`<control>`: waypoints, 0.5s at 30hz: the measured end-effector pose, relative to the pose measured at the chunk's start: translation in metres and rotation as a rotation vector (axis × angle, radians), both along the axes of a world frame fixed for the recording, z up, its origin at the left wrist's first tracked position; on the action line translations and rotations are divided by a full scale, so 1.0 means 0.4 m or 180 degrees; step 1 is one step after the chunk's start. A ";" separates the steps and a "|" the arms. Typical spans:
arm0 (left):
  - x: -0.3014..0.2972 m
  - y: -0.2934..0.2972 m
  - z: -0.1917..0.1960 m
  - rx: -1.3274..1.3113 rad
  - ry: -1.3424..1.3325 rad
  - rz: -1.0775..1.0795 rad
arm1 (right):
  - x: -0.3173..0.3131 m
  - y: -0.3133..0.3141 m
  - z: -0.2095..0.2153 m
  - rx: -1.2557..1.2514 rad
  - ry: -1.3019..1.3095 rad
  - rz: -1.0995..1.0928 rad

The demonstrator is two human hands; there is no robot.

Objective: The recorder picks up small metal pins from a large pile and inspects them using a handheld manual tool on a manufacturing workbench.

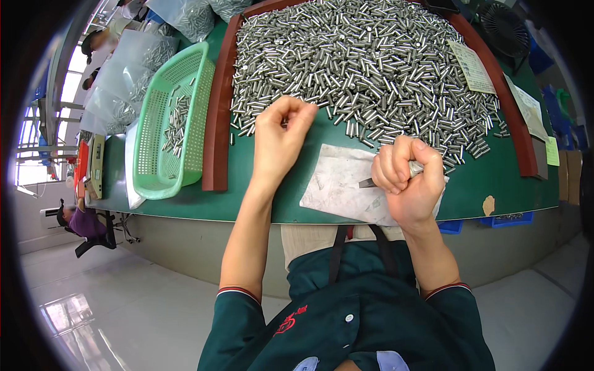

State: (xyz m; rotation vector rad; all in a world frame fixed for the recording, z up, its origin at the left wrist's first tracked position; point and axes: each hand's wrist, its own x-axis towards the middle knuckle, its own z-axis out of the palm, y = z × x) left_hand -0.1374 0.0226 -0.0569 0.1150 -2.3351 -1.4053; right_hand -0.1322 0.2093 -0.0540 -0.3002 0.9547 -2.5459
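Note:
A wide heap of short shiny metal pins [352, 55] covers the green table in front of me. My left hand [281, 136] is at the heap's near edge, its thumb and fingers curled together. Whatever lies between those fingers, if anything, is hidden. In my right hand [411, 182] I grip a small tool [367, 183] with a dark flat tip pointing left. Its pale end shows by my thumb, and the rest is covered by my fingers. Beneath this hand lies a smudged white sheet [328, 185] at the table's front edge.
Reddish-brown rails [216, 123] border the heap. Left of them stands a green plastic basket [141, 148] with some pins inside. Clear bags of pins [133, 68] sit farther left. Paper slips [473, 68] and a black fan [504, 28] are at the right. Other people are at the far left.

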 end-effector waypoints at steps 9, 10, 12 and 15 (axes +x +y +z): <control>-0.018 0.035 0.000 -0.1621 -0.0337 0.0078 | 0.001 0.005 0.004 0.0056 -0.0028 -0.0023; -0.019 0.034 -0.002 -0.1562 -0.0399 0.0049 | 0.000 0.006 -0.001 -0.0056 -0.0015 -0.0002; -0.014 0.036 -0.003 -0.1499 -0.0443 0.0039 | 0.000 0.006 -0.005 -0.0173 -0.0002 -0.0002; -0.012 0.032 -0.002 -0.1524 -0.0366 0.0012 | 0.000 0.005 -0.004 -0.0151 0.0008 0.0025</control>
